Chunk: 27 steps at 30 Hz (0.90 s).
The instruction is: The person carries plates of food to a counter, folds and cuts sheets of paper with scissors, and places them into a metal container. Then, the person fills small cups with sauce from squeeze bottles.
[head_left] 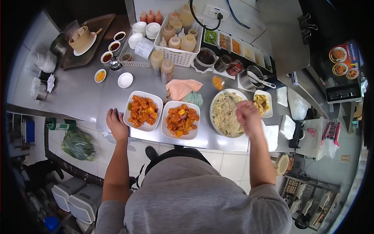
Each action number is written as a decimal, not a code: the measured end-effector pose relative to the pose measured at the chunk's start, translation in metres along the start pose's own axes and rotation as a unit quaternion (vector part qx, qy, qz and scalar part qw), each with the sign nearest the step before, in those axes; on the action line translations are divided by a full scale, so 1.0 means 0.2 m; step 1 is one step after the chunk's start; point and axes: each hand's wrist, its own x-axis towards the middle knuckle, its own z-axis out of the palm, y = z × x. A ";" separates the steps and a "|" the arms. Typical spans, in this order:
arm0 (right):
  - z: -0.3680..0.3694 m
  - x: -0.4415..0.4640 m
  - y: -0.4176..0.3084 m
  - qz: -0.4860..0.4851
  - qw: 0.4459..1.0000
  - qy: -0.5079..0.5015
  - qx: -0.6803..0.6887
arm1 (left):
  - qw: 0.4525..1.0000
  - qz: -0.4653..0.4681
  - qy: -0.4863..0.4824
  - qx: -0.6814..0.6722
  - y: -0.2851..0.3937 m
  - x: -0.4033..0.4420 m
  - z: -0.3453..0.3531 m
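Observation:
My left hand (116, 124) lies on the steel counter with its fingers apart, close beside a white square bowl (142, 127) of red-orange saucy chunks (142, 111). A second white bowl (180, 135) to its right holds similar glazed food (181, 120) with yellow pieces. My right hand (248, 115) is over the right side of a large round dish of pale food (227, 113) with green flecks. Its fingers are bunched together; whatever is between them, if anything, is hidden. Behind the right hand is a small white dish (268, 111) of yellow and brown strips.
Pink cloth (183, 89) and green cloth (194, 99) lie behind the bowls, beside sauce bottles (167, 71). Farther back stand a white basket (177, 54) of bottles and a row of topping containers (237, 46). A metal pot (249, 80) with utensils and a small orange item (218, 82) are behind the dish.

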 end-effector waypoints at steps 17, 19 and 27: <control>-0.22 0.81 -0.18 -0.342 0.817 0.262 -0.384 | 1.000 -0.010 -0.010 -0.011 0.02 0.00 -0.02; -0.25 1.05 -0.29 -0.377 0.703 0.292 -0.527 | 1.000 -0.013 -0.010 -0.010 0.02 0.01 -0.02; -0.39 1.86 -0.03 -0.327 0.656 0.220 -0.643 | 0.999 -0.033 -0.020 -0.013 0.02 0.02 0.00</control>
